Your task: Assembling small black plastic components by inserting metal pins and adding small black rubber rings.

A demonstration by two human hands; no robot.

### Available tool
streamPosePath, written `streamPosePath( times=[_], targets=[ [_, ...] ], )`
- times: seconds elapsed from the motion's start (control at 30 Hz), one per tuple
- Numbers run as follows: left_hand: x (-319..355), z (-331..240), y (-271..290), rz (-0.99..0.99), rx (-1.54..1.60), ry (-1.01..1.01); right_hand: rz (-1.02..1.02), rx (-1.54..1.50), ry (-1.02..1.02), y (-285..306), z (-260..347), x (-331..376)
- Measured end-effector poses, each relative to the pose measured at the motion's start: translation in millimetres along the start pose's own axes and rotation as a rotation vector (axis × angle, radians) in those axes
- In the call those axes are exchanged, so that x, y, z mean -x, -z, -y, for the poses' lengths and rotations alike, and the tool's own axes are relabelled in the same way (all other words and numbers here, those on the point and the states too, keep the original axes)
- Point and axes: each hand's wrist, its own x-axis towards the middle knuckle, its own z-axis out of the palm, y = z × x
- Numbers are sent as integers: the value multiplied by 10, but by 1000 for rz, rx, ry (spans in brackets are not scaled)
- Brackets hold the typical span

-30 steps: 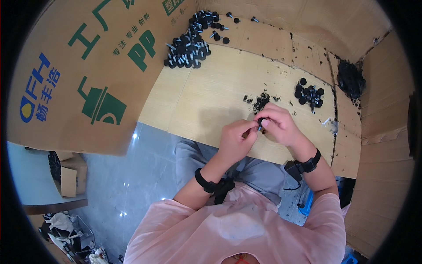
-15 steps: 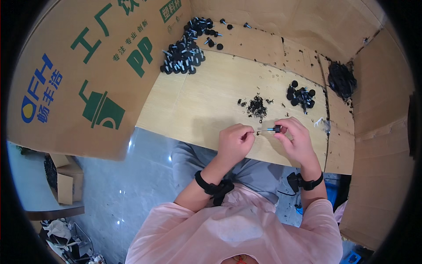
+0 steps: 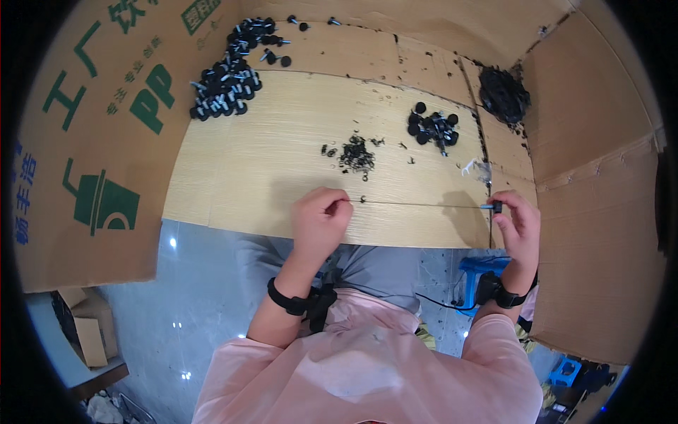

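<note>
My left hand (image 3: 321, 220) is closed in a pinch over the near part of the tabletop. A thin strand (image 3: 424, 205) runs from its fingers across to my right hand; whether it is thread or wire I cannot tell. Out by the right edge, my right hand (image 3: 521, 225) pinches a black-headed bolt (image 3: 497, 207) between thumb and fingers, its bright shank pointing left. A small black clip-like ring (image 3: 363, 199) is beside the left fingers. Just beyond lies a heap of small black rings (image 3: 357, 155).
A few black-headed bolts (image 3: 434, 130) lie in a cluster at right, with a larger pile (image 3: 226, 88) at far left. A black tangled bundle (image 3: 504, 94) sits in the back right corner. Cardboard walls (image 3: 106, 141) enclose the wooden tabletop (image 3: 261, 162). A blue stool (image 3: 466, 283) stands below.
My right hand has moved right with the black-headed bolt, widening the gap between my hands, and the strand spans a longer stretch. The whole view has shifted.
</note>
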Motion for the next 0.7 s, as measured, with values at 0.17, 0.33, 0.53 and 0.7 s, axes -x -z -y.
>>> streamPosePath(
  times=[0.17, 0.33, 0.53, 0.7],
  targets=[
    [-20, -81, 3, -5, 15, 17, 20, 135, -34, 365, 55, 43],
    [7, -21, 33, 6, 55, -8, -95, 74, -27, 351, -55, 65],
    [95, -112, 60, 257, 670, 289, -190, -697, -9, -476, -87, -17],
    [62, -534, 74, 295, 1366, -92, 32, -877, -74, -1091, 198, -195]
  ],
)
